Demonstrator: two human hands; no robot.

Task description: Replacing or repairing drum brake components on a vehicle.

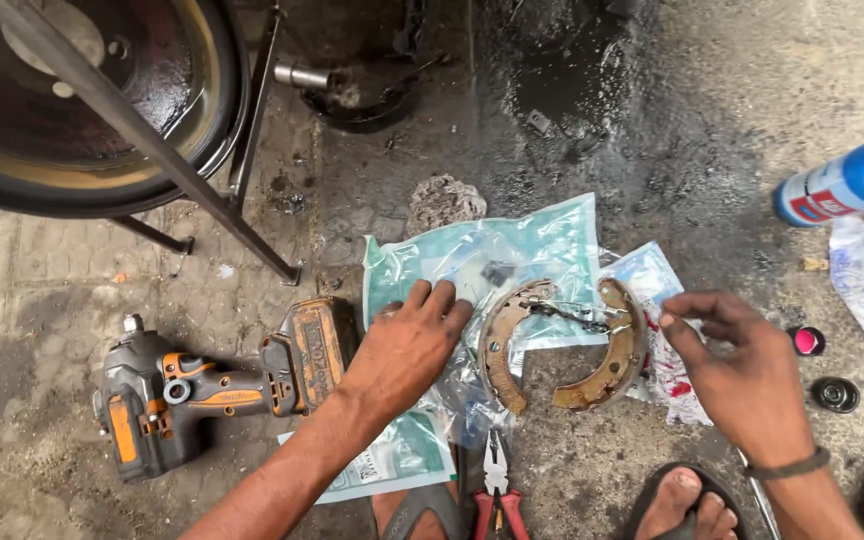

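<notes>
Wheel drum: we see a large dark round metal drum [82, 100] on a thin steel stand in the upper left of the frame, well apart from both hands.
Ground: oil-stained grey concrete floor [652, 120] fills the frame, darkest at upper centre.
Impact wrench: a grey and orange cordless impact wrench [222, 385] lies on its side at lower left, its battery end just beside the left wrist.
Plastic bags: clear and teal plastic parts bags [512, 245] lie at centre, under the shoes and the left hand.
Brake shoes: we find the pair of rusty curved metal brake shoes [562, 345], joined by a spring, at centre on the bags, between the two hands.
Left hand: our left hand [407, 350] lies flat on the bags, fingers spread and gripping nothing; the fingertips [452, 300] sit just left of the left-hand shoe, whether touching it we cannot tell.
Right hand: our right hand [742, 370] is at centre right, thumb and forefinger [677, 315] pinched on a thin wire-like part, just right of the right-hand shoe.
Spray can: a blue aerosol can [847, 185] lies at upper right.
Pliers: red-handled pliers [497, 485] lie at the bottom centre.
Caps: a pink cap [807, 341] and a black cap [837, 394] sit at right.
</notes>
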